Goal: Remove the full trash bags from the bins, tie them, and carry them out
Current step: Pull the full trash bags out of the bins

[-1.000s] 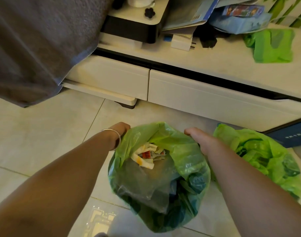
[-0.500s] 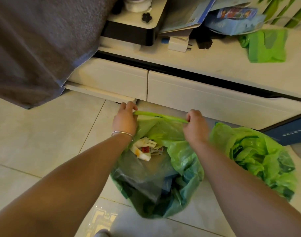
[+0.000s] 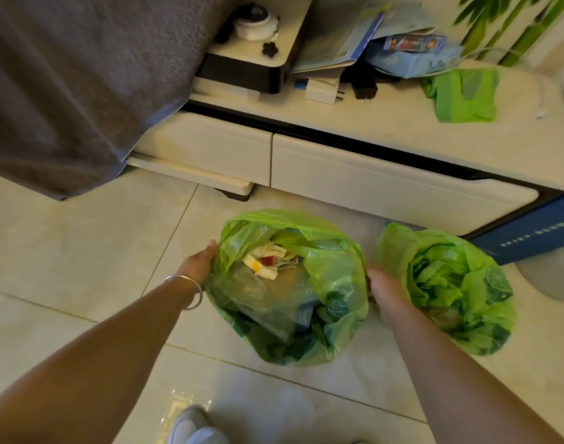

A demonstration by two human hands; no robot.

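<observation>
**Trash bag open on the floor between two hands**

The trash bag [image 3: 287,293], thin green plastic, sits on the pale tiled floor [image 3: 82,251] with its mouth gaping upward. Crumpled white and red wrappers [image 3: 268,261] and a clear plastic film lie inside, near the top. The left hand [image 3: 199,262] touches the bag's left wall from outside; the fingers look straight and close together, their tips reaching the upper left rim, though most of them are hidden behind the plastic. A thin silver bangle [image 3: 186,291] circles that wrist. The right hand [image 3: 386,291] lies against the bag's right wall, in the narrow gap between this bag and a second bag [image 3: 450,290]. Its fingers are tucked out of view beside the plastic, so I cannot tell whether they are spread, pressed together or pinching the film.

The second bag, also green and stuffed full, stands just beyond the right hand's knuckles, on the same floor. Past the fingertips of both hands runs a low cream cabinet [image 3: 386,184] with two drawer fronts. On its top, well away from the hands, rest a folded green bag [image 3: 463,94], papers [image 3: 348,46] and a blue packet [image 3: 412,56]. A grey cloth [image 3: 82,75] hangs far beyond the left hand. Near the left forearm, at the bottom edge, is the toe of a grey shoe [image 3: 191,424].
</observation>
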